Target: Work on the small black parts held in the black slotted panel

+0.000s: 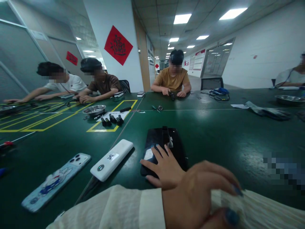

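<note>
My right hand (164, 165) lies palm down, fingers spread, on a flat black tablet-like case (175, 136) with a dark strap across its far part. A white label (149, 154) shows by the fingers. My left hand (197, 190) crosses over the right forearm. Its fingers and thumb are closed around the cream right sleeve (252, 203), near the wrist. Left of the case lies a white power bank (113, 159). Farther left, a phone (56, 181) in a light blue cartoon case rests back side up.
Beyond stand several black cylindrical parts (112, 120) near a metal bowl (94, 110), inside yellow tape lines. Small tools (157, 108) lie at the middle. Grey gloves (267, 111) and another metal bowl (289, 99) are at right. Several people sit around the green table (214, 133).
</note>
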A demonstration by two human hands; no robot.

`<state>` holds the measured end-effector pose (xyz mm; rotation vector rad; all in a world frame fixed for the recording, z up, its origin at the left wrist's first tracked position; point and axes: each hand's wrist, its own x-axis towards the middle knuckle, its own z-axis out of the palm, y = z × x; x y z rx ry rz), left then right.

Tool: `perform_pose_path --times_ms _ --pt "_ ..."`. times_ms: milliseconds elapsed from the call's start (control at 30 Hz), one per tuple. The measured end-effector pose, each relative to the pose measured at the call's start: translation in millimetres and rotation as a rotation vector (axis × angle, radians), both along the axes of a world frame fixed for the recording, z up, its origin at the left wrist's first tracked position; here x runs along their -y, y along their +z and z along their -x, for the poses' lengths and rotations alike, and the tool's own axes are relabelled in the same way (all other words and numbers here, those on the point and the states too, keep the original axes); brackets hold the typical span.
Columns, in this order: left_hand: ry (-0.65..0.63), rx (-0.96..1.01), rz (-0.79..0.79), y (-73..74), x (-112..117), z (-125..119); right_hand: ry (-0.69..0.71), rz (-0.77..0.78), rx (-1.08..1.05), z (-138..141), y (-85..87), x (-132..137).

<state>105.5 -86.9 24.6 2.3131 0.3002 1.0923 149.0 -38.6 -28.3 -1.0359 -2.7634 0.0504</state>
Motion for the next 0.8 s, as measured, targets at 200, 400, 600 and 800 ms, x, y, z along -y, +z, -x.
perform_pose_path --times_ms 200,400,600,800 --pt "-0.201 -0.387 -0.414 -55.3 -16.1 10.4 0.022 -0.012 0.001 -2.7 -5.5 -7.2" --pt "0.016 -0.119 -0.506 -56.8 -29.9 21.3 -0.002 -0.024 0.072 -11.1 -7.2 -24.9" --pt "0.145 0.063 -0.450 -50.0 -32.4 21.4 -0.087 -0.002 0.071 -18.3 -3.8 -31.8" --pt "0.311 0.119 -0.270 -47.5 -42.0 32.7 -0.155 -0.008 0.165 -33.7 -11.0 -49.6"
